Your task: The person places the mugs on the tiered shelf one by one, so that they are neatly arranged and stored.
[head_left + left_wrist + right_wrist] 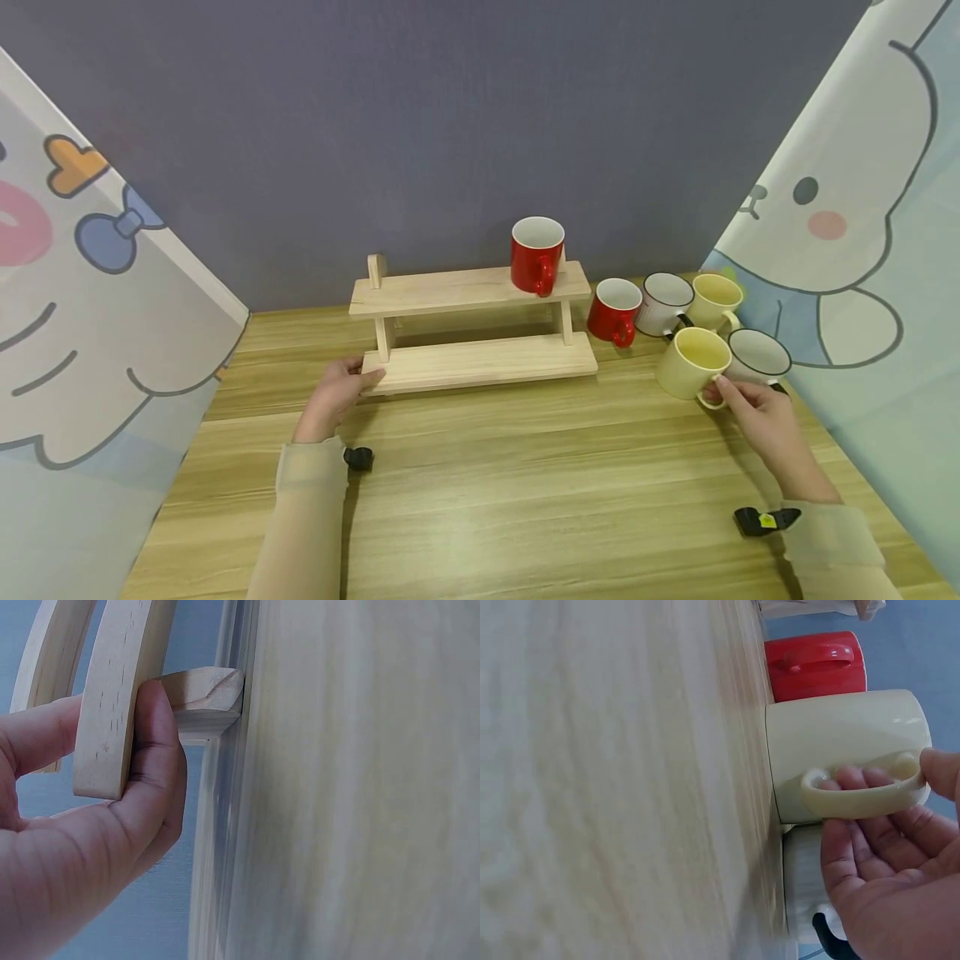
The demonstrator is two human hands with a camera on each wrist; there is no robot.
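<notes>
A two-tier wooden rack (480,364) stands at the back of the table. My left hand (339,392) pinches the left end of its lower board (112,712), thumb on one face and fingers on the other. On the upper shelf sits a red mug (528,258), handle toward me. Over at the right, my right hand (761,417) holds the front yellow mug (686,371) by its handle (862,801), with fingers through the loop and the thumb at its top. That mug is upright, and its base meets the tabletop in the right wrist view.
Beside the rack stands another red mug (613,304). Right of it are a white mug with a dark rim (663,308) and a second yellow mug (712,296). Another dark-rimmed white mug (757,354) is close behind my right hand. A grey panel (450,125) closes off the back.
</notes>
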